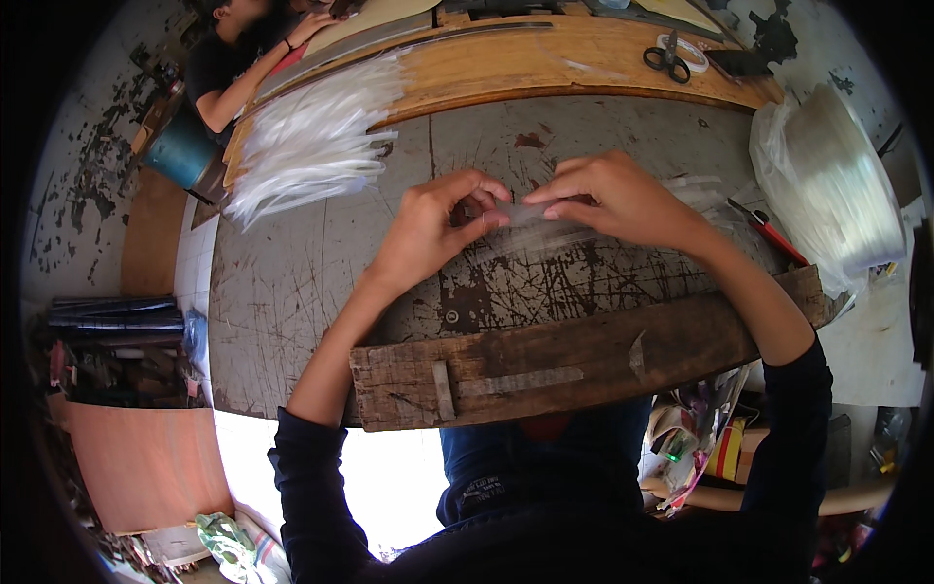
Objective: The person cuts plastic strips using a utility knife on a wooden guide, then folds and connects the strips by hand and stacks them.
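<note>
My left hand (428, 222) and my right hand (623, 200) meet over the middle of the scratched grey table (302, 282). Each pinches a piece of clear plastic strip (526, 211) between thumb and fingers, and the strip spans the small gap between them. More translucent strips (550, 236) seem to lie on the table just below and behind my right hand. A tool with a red handle (778, 237) rests to the right of my right forearm. Fine detail of the pinched plastic is blurred.
Along the near edge lies a thick wooden plank (525, 380). A heap of clear strips (311, 136) sits far left; a big roll of clear plastic (842, 185) stands at right. Black scissors (667, 60) and a tape roll (695, 56) lie on the far wooden board (506, 73). Another person's arm (255, 80) reaches in far left.
</note>
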Demonstrator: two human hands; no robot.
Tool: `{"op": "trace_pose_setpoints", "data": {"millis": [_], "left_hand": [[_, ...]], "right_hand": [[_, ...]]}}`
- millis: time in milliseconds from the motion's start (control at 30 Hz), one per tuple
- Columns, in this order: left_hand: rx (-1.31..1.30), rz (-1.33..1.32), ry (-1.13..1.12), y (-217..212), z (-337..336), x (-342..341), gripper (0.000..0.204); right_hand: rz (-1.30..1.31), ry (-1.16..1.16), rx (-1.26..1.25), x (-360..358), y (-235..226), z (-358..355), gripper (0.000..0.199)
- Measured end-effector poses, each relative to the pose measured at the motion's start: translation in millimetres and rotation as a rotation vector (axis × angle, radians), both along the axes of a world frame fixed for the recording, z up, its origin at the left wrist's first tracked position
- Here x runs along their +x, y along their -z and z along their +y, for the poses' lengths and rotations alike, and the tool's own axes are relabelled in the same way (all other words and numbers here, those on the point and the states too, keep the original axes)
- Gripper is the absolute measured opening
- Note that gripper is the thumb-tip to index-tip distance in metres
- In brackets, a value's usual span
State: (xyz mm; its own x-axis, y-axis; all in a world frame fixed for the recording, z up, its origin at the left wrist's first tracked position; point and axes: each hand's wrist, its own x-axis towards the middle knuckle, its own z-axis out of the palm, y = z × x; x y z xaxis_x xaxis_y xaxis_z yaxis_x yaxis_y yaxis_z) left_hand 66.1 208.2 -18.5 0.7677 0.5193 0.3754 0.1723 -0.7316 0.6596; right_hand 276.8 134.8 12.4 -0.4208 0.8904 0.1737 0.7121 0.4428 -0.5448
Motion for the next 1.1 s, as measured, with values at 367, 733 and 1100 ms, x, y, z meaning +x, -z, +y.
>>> {"op": "trace_pose_setpoints", "data": {"millis": [367,733,1100], "left_hand": [[-0.283,-0.197,0.01,4.7,2.1,2.6,0.024],[-0.324,-0.054,0.068,-4.6,-1.2,-0.9,0.021],[-0.252,-0.188,-0.002,1.1,0.3,6.5,0.027]], "right_hand": [[-0.007,0.026,0.032,2.9,1.2,1.9,0.021],[0.018,0.001,0.045,-2.5,1.2,0.0,0.021],[0.21,0.06,-0.083,-0.4,3.8,3.9,0.014]]}}
